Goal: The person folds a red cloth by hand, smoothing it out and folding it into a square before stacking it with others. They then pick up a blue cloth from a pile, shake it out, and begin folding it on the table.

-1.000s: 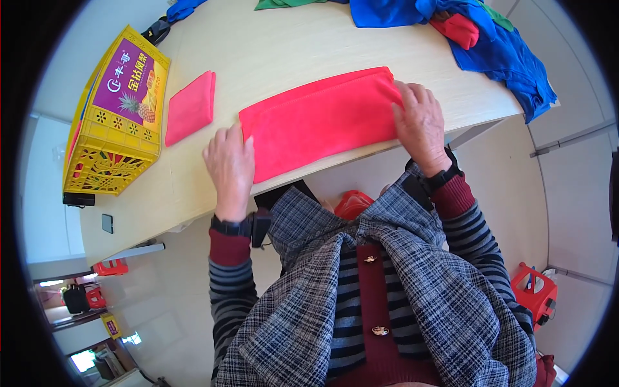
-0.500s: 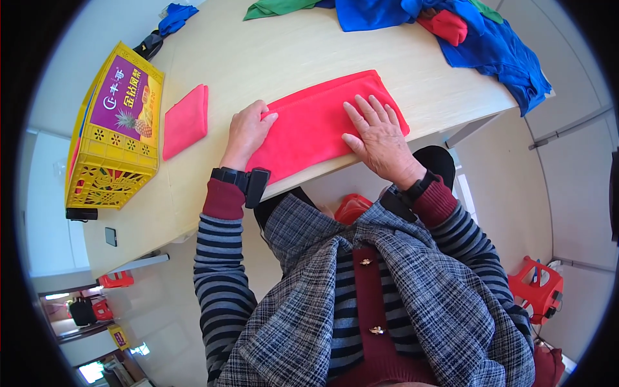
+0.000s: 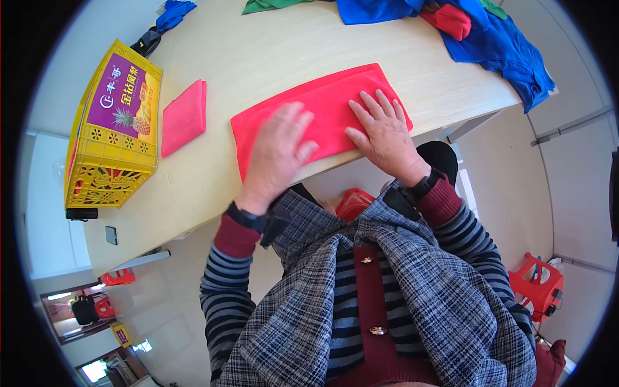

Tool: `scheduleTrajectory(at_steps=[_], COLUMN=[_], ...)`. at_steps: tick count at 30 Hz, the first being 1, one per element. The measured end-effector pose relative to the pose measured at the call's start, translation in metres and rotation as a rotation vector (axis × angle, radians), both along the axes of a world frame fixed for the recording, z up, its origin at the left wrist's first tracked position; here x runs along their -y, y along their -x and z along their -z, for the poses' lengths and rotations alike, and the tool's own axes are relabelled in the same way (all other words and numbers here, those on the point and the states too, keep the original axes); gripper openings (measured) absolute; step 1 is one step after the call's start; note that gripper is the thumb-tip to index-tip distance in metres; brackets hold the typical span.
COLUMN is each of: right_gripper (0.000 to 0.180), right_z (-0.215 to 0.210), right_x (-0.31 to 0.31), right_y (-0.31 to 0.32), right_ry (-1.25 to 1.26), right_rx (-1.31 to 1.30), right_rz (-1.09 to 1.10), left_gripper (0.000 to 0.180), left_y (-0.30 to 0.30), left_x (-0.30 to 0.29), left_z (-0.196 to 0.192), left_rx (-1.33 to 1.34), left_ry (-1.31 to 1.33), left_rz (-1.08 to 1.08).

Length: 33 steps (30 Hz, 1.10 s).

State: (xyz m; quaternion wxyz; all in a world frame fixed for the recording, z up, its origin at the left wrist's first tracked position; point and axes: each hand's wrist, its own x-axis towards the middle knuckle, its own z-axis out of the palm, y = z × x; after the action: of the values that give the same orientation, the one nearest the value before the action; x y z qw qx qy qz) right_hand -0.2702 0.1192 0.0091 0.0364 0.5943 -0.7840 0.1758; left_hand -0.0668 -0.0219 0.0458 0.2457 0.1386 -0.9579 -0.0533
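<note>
A folded pinkish-red cloth (image 3: 322, 97) lies as a long rectangle along the near edge of the table. My right hand (image 3: 385, 137) rests on its right part, fingers spread out flat. Over its left part is my left hand (image 3: 277, 149), smeared by motion, with the thumb apart from the fingers; whether it touches the cloth I cannot tell. Neither hand grips anything. A smaller folded red cloth (image 3: 184, 119) lies farther left, next to a yellow plastic crate.
The yellow crate (image 3: 113, 151) stands at the table's left edge, with a small dark flat object (image 3: 111, 235) near it. Blue cloths (image 3: 493, 55), a red cloth (image 3: 451, 21) and a green one (image 3: 274, 5) heap at the far side. A red stool (image 3: 536, 287) stands right on the floor.
My left hand has let go of the cloth's left edge and moved right and nearer, over the cloth. My right hand stays flat on the right part.
</note>
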Motion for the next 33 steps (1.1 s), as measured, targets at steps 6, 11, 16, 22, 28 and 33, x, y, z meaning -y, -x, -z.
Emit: scheduleTrajectory(at_steps=[6,11,16,22,28,33], right_gripper=[0.057,0.055,0.054,0.054,0.057,0.060], right_z=[0.006,0.005,0.001,-0.008,0.011,0.012], right_x=[0.006,0.004,0.006,0.025,0.044,0.040], right_y=[0.005,0.005,0.001,-0.014,-0.031,-0.009], right_ry=[0.060,0.047,0.026,0.027,0.077,0.049], right_rx=[0.052,-0.058,-0.062,0.070,-0.038,-0.078], right_rz=[0.014,0.030,0.032,-0.094,-0.130,-0.095], left_gripper=[0.065,0.063,0.061,0.054,0.056,0.061], left_y=[-0.014,-0.039,-0.056,-0.031,-0.006,-0.029], left_x=[-0.034,-0.024,-0.028,-0.020,-0.004,0.016], left_z=[0.023,0.028,0.025,0.018,0.038,0.047], left_rx=[0.166,0.185,0.207,0.102,0.172,0.235], left_ry=[0.009,0.039,0.025,-0.221,-0.158,-0.066], left_rz=[0.068,-0.074,-0.197,-0.158,-0.193,-0.375])
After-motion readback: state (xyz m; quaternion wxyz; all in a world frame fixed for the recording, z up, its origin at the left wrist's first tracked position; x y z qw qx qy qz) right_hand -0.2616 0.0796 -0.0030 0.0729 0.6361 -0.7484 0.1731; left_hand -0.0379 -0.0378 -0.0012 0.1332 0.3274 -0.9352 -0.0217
